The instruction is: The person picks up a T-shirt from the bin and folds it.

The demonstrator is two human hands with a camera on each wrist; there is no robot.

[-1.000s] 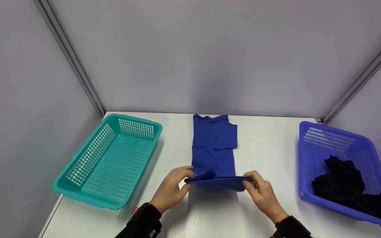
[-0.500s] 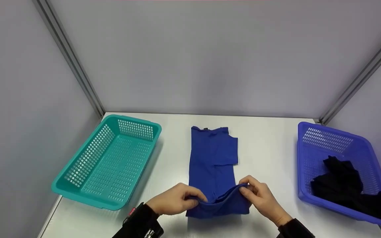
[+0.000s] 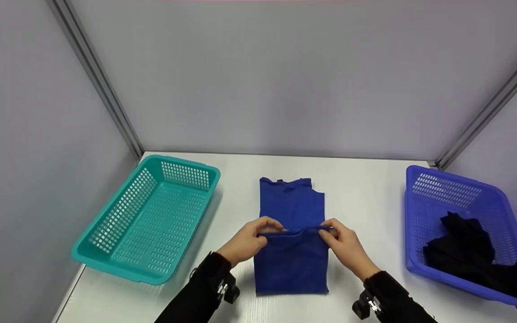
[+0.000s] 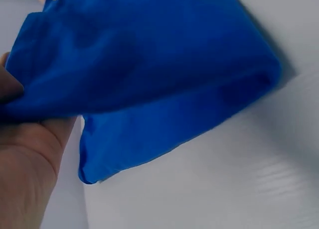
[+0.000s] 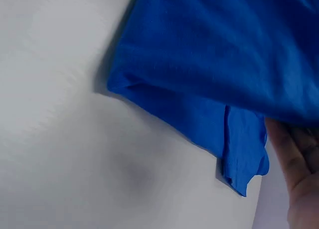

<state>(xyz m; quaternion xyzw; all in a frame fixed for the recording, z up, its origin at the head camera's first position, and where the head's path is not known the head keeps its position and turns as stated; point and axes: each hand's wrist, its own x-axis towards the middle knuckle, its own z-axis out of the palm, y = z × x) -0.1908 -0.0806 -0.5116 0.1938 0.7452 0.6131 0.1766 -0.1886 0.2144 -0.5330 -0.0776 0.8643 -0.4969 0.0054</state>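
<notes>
A blue T-shirt [image 3: 292,264] lies lengthwise on the white table, its collar end toward the back wall and its near part doubled over. My left hand [image 3: 250,240] pinches the left corner of the raised hem between thumb and fingers. At the opposite corner my right hand [image 3: 346,246] pinches the same hem. Both wrist views show the lifted blue cloth [image 4: 149,50] bent back above the lower layer, with a fold at the near end. In the right wrist view the right hand's fingers [image 5: 286,154] go under the cloth, partly hidden by it.
A teal plastic basket [image 3: 195,233] stands on the left with nothing in it. On the right is a purple-blue basket [image 3: 409,215] holding black cloth [image 3: 460,251]. Grey-white panels [image 3: 285,80] enclose the table [image 3: 361,188] at the back and sides.
First the shirt slid toward me as both hands drew the gathered hem nearer. Since then they have carried the hem away from me, over the shirt's middle, leaving a flat doubled section in front.
</notes>
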